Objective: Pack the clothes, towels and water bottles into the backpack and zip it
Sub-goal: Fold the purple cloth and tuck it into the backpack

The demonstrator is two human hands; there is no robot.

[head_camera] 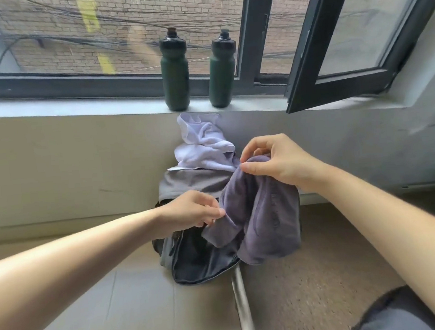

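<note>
Left hand (pixel 194 211) pinched the grey towel (pixel 262 213) at its 9 o'clock edge, right hand (pixel 271 162) at 12 o'clock, above the open backpack (pixel 201 261). Risk: loose folds could hang outside and foul the zip.

Two dark green bottles (pixel 174 71) with black caps — a purple-grey towel (pixel 262 213), white cloth (pixel 204 147), black backpack (pixel 198 261).

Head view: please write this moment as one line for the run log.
left hand: pinches purple-grey towel | right hand: pinches towel top | backpack: open, under towel | green bottles: upright on windowsill
</note>
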